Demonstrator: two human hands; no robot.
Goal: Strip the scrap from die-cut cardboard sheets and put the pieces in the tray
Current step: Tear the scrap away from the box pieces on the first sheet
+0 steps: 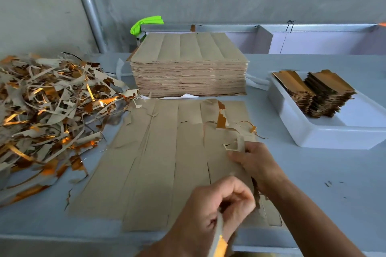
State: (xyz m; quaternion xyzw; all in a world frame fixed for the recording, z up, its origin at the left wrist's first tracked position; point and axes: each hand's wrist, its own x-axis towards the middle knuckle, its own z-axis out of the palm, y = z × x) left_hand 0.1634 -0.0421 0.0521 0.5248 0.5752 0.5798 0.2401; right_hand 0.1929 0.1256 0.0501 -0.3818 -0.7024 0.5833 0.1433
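Fingers of left hand point(225, 210) pinch scrap strip point(218, 236); right hand point(252, 160) fingers grip sheet point(167, 162) edge.

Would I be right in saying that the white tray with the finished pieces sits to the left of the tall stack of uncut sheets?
Not quite: the head view shows the white tray with the finished pieces to the right of the tall stack of uncut sheets; the scrap pile lies on the left.
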